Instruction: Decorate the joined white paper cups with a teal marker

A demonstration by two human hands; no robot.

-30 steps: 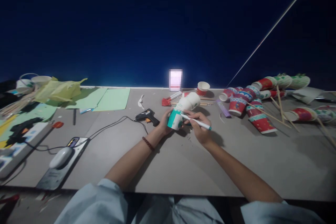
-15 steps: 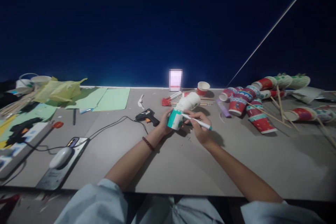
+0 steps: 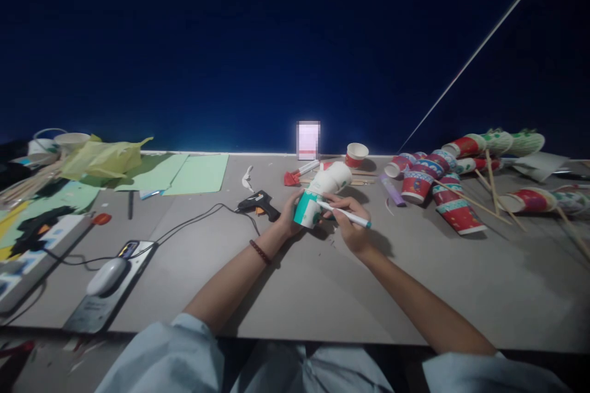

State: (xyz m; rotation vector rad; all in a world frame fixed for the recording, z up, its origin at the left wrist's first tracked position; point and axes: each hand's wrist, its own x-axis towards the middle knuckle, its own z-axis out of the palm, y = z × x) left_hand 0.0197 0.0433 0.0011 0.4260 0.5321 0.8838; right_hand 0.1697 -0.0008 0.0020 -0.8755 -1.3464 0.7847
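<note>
My left hand [image 3: 289, 215] is wrapped round the side of a stack of joined paper cups [image 3: 329, 179], tilted over the table. Green colouring covers part of the nearest cup, and the farther cups are white. Between the fingers of my right hand [image 3: 353, 224] is a white marker pen [image 3: 348, 214] with a teal end. Its tip meets the green-and-white cup's side or sits very close to it. Left of the cups lies a black glue gun [image 3: 259, 202] with an orange trigger.
Decorated cup stacks [image 3: 426, 175] with wooden sticks lie at right. Behind the hands are a single paper cup [image 3: 357, 153] and a lit screen [image 3: 308, 140]. At left are green paper sheets [image 3: 198, 173], a yellow bag [image 3: 104, 159], a power strip [image 3: 43, 258] and a phone [image 3: 133, 264].
The marker's tip has shifted very slightly down along the cup. My left hand and the cups stay in place.
</note>
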